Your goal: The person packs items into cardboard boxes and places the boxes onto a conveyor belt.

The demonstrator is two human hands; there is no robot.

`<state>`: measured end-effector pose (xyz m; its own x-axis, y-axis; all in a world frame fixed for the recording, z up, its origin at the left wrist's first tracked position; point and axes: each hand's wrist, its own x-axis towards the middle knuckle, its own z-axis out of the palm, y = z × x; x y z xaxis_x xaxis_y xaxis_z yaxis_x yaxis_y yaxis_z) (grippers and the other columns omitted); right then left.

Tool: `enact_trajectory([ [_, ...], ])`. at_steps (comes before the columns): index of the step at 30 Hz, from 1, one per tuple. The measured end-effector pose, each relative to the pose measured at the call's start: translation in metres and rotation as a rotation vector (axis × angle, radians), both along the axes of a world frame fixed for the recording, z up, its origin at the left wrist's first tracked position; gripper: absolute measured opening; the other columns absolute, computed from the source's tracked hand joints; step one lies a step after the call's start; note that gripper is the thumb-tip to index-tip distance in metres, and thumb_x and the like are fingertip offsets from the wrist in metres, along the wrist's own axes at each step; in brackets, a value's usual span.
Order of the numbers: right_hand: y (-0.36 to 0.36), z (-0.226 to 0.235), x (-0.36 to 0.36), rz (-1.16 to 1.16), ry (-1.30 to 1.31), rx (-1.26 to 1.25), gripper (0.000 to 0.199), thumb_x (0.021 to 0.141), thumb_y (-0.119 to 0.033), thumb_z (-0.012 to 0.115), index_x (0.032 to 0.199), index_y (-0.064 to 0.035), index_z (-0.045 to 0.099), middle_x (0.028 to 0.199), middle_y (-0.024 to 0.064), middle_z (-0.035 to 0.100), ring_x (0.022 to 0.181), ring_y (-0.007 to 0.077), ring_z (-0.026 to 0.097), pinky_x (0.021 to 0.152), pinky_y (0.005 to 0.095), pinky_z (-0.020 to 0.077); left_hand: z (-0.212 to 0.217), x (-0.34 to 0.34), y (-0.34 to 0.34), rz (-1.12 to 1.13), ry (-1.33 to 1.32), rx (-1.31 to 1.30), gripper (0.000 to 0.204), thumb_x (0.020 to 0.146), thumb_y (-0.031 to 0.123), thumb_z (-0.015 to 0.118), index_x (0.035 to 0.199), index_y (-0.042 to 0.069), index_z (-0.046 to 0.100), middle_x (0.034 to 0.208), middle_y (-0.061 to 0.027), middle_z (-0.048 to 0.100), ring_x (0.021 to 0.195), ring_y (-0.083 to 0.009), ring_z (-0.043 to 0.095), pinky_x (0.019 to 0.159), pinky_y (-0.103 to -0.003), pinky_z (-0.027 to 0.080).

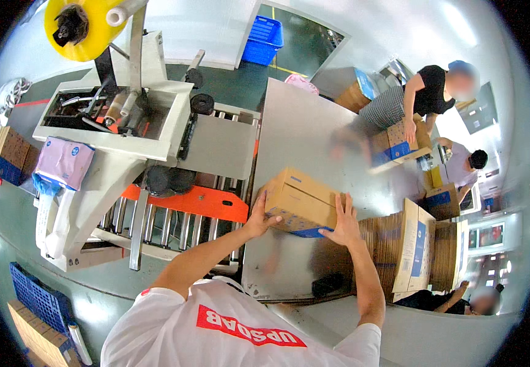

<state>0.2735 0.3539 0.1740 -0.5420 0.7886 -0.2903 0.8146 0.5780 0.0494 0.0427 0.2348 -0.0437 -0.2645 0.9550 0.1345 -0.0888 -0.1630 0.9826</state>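
A brown cardboard carton [305, 197] with a blue band low on its side sits between my hands on or just over the steel table [286, 122]. Its top flaps meet along a middle seam. My left hand [261, 219] presses against the carton's left end, thumb toward the near side. At the opposite end, my right hand [343, 225] grips with fingers spread over the edge and thumb on the near face. Left of the table stands a carton taping machine [173, 98] with an orange side guide [231, 205] and metal rollers [167, 226].
Flattened cartons [380, 241] stand stacked at the table's right. Across the table, a person in black [431, 88] handles another carton [393, 142]; another person [461, 165] works beyond. A yellow tape roll [90, 37] hangs above the machine. A blue pallet [40, 300] lies lower left.
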Motion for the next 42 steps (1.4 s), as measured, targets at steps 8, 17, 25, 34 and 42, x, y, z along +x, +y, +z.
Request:
enact_trajectory([
  [8,0.053,-0.015,-0.049,0.214,0.119,0.114,0.116,0.070,-0.051,0.084,0.160,-0.0235,0.017,0.166,0.0212,0.003,0.140,0.0601,0.024,0.110,0.0623,0.0381,0.006,-0.031,0.014,0.348,0.229,-0.178,0.076,0.092,0.018,0.068,0.150,-0.004,0.024,0.145,-0.0248,0.041,0.136,-0.0358,0.040,0.114,-0.045,0.032],
  [17,0.050,-0.008,-0.096,0.237,0.093,0.043,0.114,0.072,-0.059,0.080,0.161,-0.0270,0.014,0.165,0.0226,0.006,0.139,0.0627,0.023,0.111,0.0636,0.0364,0.058,-0.042,-0.126,0.323,0.366,-0.317,0.062,0.084,0.015,0.071,0.138,0.000,0.045,0.135,-0.0246,0.051,0.131,-0.0404,0.044,0.111,-0.047,0.034],
  [25,0.014,-0.004,-0.159,0.301,0.101,0.073,0.109,0.077,-0.058,0.076,0.160,-0.0224,0.015,0.163,0.0260,0.009,0.141,0.0593,0.024,0.112,0.0633,0.0345,0.052,-0.046,-0.148,0.199,0.217,-0.328,0.041,0.088,0.019,0.071,0.122,-0.002,0.060,0.120,-0.0193,0.064,0.114,-0.0311,0.063,0.098,-0.041,0.049],
  [34,-0.056,-0.143,-0.129,-0.056,0.900,0.012,0.109,0.080,-0.039,0.078,0.155,0.0044,0.013,0.155,0.0369,0.020,0.143,0.0506,0.028,0.118,0.0518,0.0282,0.046,-0.046,-0.180,0.112,0.203,-0.388,0.030,0.089,0.014,0.071,0.114,-0.002,0.065,0.093,-0.0118,0.070,0.089,-0.0185,0.069,0.082,-0.032,0.055],
  [42,-0.213,-0.240,-0.086,-0.086,0.766,-0.091,0.053,0.079,-0.026,0.077,0.115,0.0033,0.051,0.113,0.0285,0.058,0.110,0.0483,0.055,0.097,0.0532,0.0443,0.036,-0.035,-0.187,-0.145,0.067,-0.389,0.025,0.089,0.013,0.069,0.109,-0.001,0.066,0.089,-0.0087,0.070,0.079,-0.0128,0.066,0.071,-0.030,0.053],
])
